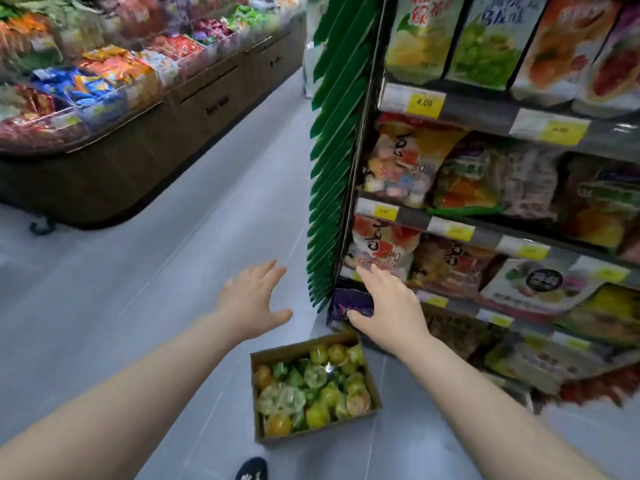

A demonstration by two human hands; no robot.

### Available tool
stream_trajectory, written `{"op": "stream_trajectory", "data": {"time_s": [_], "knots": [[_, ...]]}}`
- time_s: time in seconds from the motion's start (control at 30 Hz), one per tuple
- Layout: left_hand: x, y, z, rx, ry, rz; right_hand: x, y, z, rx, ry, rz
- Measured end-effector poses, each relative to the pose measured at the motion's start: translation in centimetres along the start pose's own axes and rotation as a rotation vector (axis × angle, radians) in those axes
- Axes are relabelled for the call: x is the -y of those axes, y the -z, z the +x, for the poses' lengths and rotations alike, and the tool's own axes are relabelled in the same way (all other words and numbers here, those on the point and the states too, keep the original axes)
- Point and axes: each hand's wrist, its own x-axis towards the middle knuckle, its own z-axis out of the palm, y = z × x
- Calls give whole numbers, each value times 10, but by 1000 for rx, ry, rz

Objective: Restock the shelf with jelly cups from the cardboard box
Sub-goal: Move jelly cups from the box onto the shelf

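Hands empty: left hand [254, 299] and right hand [388, 306], fingers spread wide, above full cardboard box [375, 393] of jelly cups [311, 389]. Judged: pickup pending; next, reach down.

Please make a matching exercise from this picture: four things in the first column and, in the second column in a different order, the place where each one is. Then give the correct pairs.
Column 1
1. cardboard box
2. left hand
3. right hand
4. yellow price tag marked 4.00

Column 2
A. on the edge of an upper shelf
B. open above the bare floor, left of the shelving
C. on the floor, full of jelly cups
D. stretched toward the low shelves, in front of a purple pack

Pairs: 1-C, 2-B, 3-D, 4-A
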Motion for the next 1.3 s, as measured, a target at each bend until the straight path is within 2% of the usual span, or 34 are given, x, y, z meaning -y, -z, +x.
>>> {"op": "stream_trajectory", "data": {"time_s": [0.13,0.37,0.47,0.63,0.8,0.9,1.0,1.17,1.3], "knots": [[34,-49,20,124,-76,60,5,-66,13,185,-101,34],[78,-162,51,287,-121,52,1,-206,20,363,-245,111],[94,-218,65,346,-85,59,-7,-266,26,440,-293,155],[119,-323,100,417,49,43,-30,-372,45,504,-257,140],[125,-449,126,438,4,127,-53,-482,70,493,-218,166],[131,-517,140,473,-52,252,-65,-538,86,492,-168,147],[144,-577,159,532,-25,421,-76,-582,105,494,-66,90],[152,-625,197,510,90,630,-102,-619,117,422,-43,47],[147,-641,205,452,122,680,-136,-614,107,290,-195,88]]}}
